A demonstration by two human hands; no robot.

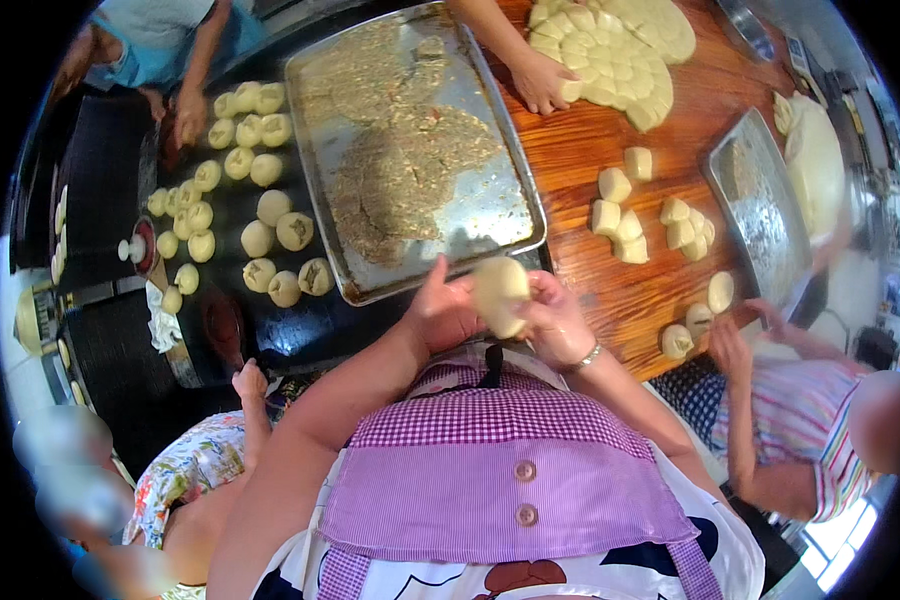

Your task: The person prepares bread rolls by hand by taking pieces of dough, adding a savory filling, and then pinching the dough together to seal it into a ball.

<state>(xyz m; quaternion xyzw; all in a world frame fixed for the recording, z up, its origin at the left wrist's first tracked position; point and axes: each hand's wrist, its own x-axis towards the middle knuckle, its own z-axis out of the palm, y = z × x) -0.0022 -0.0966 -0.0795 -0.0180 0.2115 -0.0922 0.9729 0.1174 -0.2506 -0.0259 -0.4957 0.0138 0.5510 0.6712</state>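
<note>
A flattened piece of pale dough point(500, 290), slightly blurred, is held up between my hands at the near edge of the big metal tray. My left hand point(446, 312) is curled at its left side, thumb pointing up, with the fingertips partly hidden by the dough. On the other side my right hand point(558, 322) pinches the dough's edge between thumb and fingers. Just beyond both hands lies the tray point(363, 290), with a crumbly brown-green filling point(420, 170) spread over much of it.
Filled dough balls point(285, 290) stand in groups on the dark surface left of the tray. Cut dough pieces point(620, 218) and a large scored dough slab point(610, 60) lie on the wooden table point(580, 300). A second metal tray point(760, 190) is at right. Co-workers' hands point(545, 82) work around.
</note>
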